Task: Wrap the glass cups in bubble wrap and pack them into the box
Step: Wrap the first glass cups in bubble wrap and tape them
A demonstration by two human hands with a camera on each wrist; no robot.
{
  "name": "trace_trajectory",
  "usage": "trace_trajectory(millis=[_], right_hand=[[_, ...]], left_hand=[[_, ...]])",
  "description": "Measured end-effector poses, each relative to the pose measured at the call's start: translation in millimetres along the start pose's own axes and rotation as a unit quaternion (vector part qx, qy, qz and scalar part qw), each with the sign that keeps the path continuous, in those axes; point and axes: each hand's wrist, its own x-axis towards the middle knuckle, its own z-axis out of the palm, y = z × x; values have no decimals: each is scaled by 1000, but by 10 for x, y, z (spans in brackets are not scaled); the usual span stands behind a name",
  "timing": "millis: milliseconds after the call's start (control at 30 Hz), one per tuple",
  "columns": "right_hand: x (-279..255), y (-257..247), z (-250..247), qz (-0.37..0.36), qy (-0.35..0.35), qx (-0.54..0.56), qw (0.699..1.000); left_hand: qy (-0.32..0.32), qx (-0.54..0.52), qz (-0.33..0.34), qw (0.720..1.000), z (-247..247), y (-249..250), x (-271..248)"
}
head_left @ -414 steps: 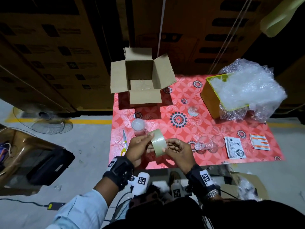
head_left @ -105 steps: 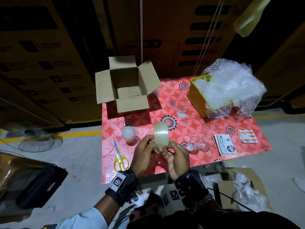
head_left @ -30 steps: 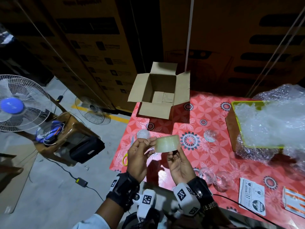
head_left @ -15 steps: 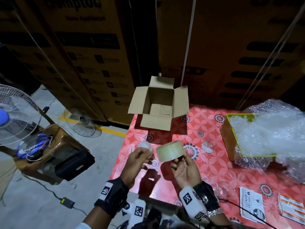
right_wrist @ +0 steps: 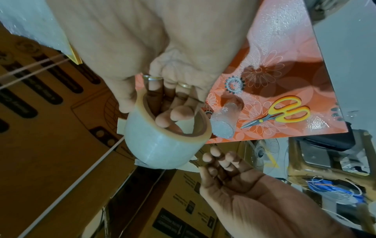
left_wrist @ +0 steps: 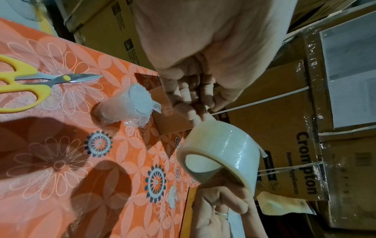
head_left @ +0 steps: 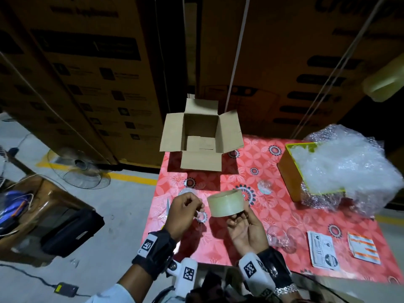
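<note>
Right now the right hand [head_left: 244, 228] carries the tape roll [head_left: 225, 203], fingers [right_wrist: 175, 114] hooked through its core and thumb pressed on the outside, so the roll hangs free in the air, raised above the red cloth [head_left: 247, 217]. That hold probably lets the roll turn while the loose end is hunted for. The left hand [head_left: 183, 212] sits just beside the roll on its left, fingers curled in, not gripping anything that I can make out; in the right wrist view its palm faces up with the fingers loosely bent and apart from the tape. My guess is it means to pick at the tape's edge.

One wrapped cup [left_wrist: 126, 107] stands on the cloth left of the roll and below it, bubble wrap bunched at its top, likely waiting for tape to hold it shut. The scissors [left_wrist: 26, 83] lie beyond that cup, further from the roll, handy for cutting. Bare glass cups [head_left: 282, 237] lie to the roll's right on the cloth, and the bubble wrap [head_left: 347, 167] heap sits further right. The box [head_left: 201, 136] stands open behind the roll, with no cups seen inside.
</note>
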Motion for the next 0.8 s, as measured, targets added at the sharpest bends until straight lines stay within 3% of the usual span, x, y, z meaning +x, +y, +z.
trace_trajectory(millis=[67, 233, 467, 633, 800], right_hand=[[-46, 27, 1, -11, 0, 7, 1000], [-93, 208, -42, -39, 14, 7, 999], [-87, 416, -249, -134, 71, -82, 985], [-123, 521, -273, -162, 111, -149, 969], [-177, 535, -233, -153, 91, -161, 971]], left_hand=[[-2, -49, -34, 998, -3, -31, 31], [-102, -75, -72, 989, 39, -98, 59], [-59, -112, -71, 989, 46, -254, 100], [-75, -70, -59, 993, -13, -366, 146], [-180, 61, 1, 982, -150, -462, 235]])
